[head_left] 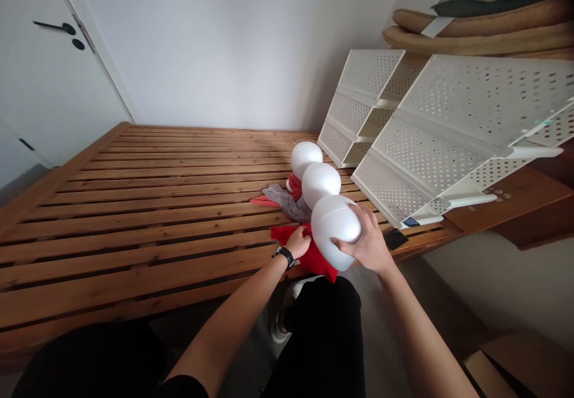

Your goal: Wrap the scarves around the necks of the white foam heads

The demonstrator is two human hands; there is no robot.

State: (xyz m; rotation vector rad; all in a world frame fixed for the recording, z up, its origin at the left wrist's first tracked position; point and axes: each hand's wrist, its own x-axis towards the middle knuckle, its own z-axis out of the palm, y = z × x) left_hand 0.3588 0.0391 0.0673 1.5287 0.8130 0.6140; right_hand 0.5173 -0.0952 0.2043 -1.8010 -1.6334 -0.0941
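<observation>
My right hand grips the nearest white foam head form from its right side, thumb in front and fingers over the top. With closed fingers, my left hand holds a red cloth at the form's lower left; the cloth hangs under and around its base. Just behind stands a second white head form, with a grey cloth spread at its left. A third white head form is farthest back, a darker red cloth at its base. The undersides of the forms are hidden.
The forms stand on a slatted wooden bed base. White perforated shelf units lean at the right, with a dark phone-like slab near their foot. Stacked cushions are behind. A cardboard box sits on the floor.
</observation>
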